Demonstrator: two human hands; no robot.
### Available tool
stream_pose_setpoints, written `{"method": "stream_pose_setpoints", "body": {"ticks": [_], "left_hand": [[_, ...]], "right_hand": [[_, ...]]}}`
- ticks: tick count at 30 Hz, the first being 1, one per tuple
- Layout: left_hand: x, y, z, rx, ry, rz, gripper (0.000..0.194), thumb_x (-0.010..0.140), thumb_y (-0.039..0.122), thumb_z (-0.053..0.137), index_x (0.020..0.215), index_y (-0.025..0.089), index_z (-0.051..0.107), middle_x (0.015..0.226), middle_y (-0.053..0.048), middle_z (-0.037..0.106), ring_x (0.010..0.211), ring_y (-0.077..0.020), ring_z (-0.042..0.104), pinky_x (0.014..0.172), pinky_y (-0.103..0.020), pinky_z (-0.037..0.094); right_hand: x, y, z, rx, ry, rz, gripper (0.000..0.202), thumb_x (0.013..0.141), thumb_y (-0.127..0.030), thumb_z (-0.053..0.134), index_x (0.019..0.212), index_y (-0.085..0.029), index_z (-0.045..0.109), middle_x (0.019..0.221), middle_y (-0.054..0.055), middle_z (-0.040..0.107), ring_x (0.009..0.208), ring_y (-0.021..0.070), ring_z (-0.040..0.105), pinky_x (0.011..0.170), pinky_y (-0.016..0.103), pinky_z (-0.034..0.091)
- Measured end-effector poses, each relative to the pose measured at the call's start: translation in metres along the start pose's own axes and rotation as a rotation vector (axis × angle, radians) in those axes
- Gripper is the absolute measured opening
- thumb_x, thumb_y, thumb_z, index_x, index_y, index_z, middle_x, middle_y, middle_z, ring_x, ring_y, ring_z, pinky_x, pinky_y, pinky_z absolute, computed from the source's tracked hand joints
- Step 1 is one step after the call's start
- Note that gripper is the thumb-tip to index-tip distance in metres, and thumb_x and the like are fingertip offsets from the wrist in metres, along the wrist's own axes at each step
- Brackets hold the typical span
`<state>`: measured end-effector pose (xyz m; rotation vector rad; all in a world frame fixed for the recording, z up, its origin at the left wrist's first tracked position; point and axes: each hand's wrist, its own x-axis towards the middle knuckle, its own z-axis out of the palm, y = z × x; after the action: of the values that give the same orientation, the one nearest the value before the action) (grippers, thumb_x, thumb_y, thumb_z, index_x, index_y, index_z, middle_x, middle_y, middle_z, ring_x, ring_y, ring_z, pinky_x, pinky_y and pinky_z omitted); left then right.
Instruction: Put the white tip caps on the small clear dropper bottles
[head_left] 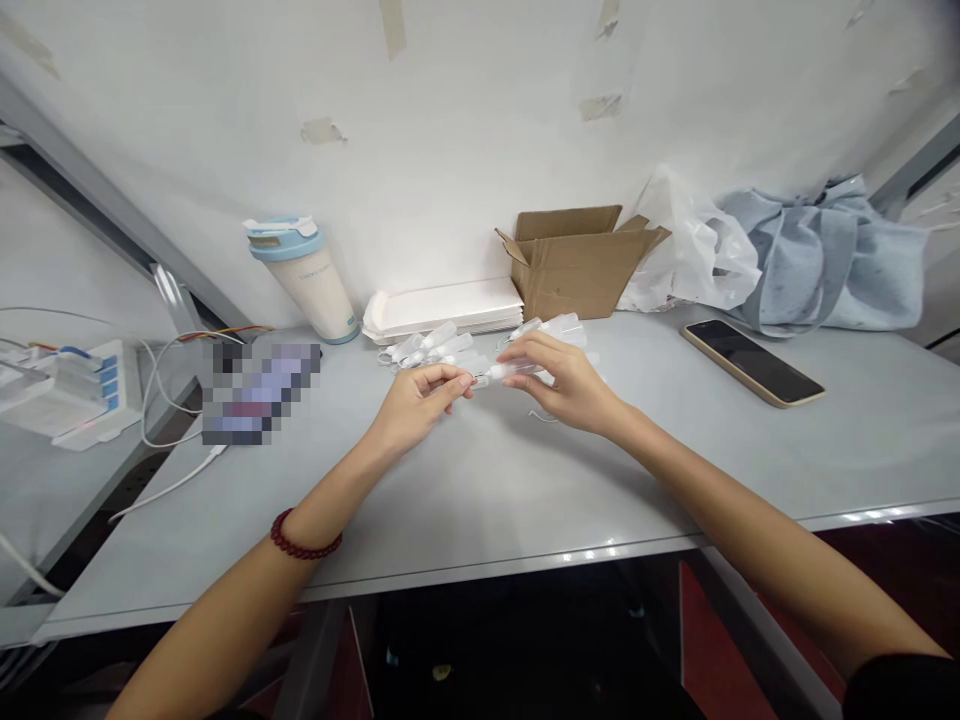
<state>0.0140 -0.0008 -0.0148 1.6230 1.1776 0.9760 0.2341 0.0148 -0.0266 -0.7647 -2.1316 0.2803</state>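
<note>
Over the middle of the table, my left hand (420, 402) is closed in a pinch on a small clear cap (481, 381). My right hand (570, 382) grips a small translucent plastic bottle (496, 371), its white neck pointing left at the cap. The two pieces almost meet; whether they touch I cannot tell. Much of the bottle is hidden by my right fingers. Behind my left hand lies a pile of similar small bottles (431, 345), some with thin loops. More bottles (564, 328) lie behind my right hand.
Along the wall stand a tumbler (307, 285), a stack of white trays (450, 303), an open cardboard box (574, 275), a plastic bag (679, 250) and a blue cloth bag (862, 265). A phone (754, 362) lies right. At left are a blurred device (262, 395) and a power strip (97, 395).
</note>
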Motion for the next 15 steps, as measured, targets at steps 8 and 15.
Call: {"method": "stream_pose_setpoints", "body": {"ticks": [8, 15], "left_hand": [[0.0015, -0.0035, 0.0006, -0.069, 0.018, -0.046, 0.030, 0.075, 0.045, 0.071, 0.080, 0.016, 0.073, 0.075, -0.004, 0.069, 0.062, -0.0120, 0.051, 0.060, -0.026, 0.045], [0.0023, -0.0059, 0.0007, -0.115, 0.005, -0.060, 0.029, 0.074, 0.045, 0.073, 0.080, 0.016, 0.074, 0.074, -0.003, 0.069, 0.063, -0.0119, 0.051, 0.059, -0.025, 0.044]], "right_hand": [[-0.0002, -0.0004, 0.0004, 0.001, -0.006, -0.010, 0.014, 0.091, -0.025, 0.060, 0.102, -0.018, 0.063, 0.098, 0.009, 0.066, 0.085, 0.0207, 0.063, 0.074, 0.036, 0.052], [-0.0003, -0.0006, 0.0004, -0.003, -0.012, -0.023, 0.013, 0.091, -0.024, 0.060, 0.102, -0.017, 0.063, 0.098, 0.010, 0.065, 0.085, 0.0201, 0.062, 0.073, 0.034, 0.052]]}}
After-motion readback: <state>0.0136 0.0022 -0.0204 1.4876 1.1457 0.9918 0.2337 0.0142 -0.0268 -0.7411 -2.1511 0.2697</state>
